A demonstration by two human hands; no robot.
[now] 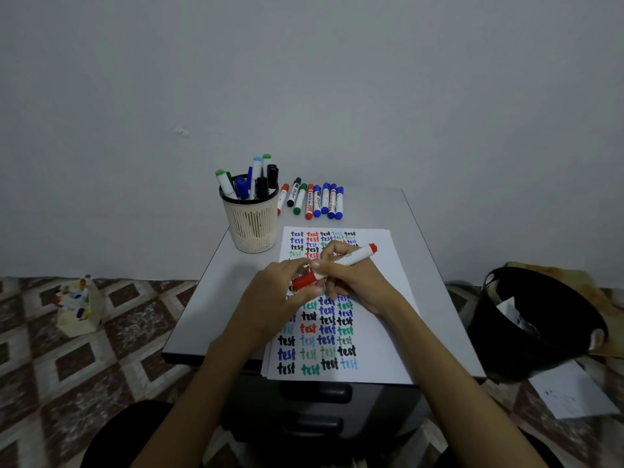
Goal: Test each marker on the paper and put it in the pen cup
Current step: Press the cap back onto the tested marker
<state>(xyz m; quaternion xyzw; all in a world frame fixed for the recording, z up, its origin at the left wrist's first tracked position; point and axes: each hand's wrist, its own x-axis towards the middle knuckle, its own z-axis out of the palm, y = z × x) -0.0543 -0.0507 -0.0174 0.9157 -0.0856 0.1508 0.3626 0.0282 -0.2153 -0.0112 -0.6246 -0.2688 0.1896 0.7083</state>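
I see the paper (381, 366) at the centre of the table (202, 315), its lower edge just overhanging the near rim; bare strips run down both sides. Over mid-sheet the left hand (280, 295) pinches the red cap end of one red marker (356, 256); the right hand (353, 280) curls round its white barrel. One pen cup (251, 224) stands at the sheet's upper left; I count eight loose markers (314, 201) in a row behind it.

Eight capped markers (317, 201) line the far edge of the grey tabletop (381, 211); one red-capped white marker (351, 258); one cream mesh pen cup (252, 228).
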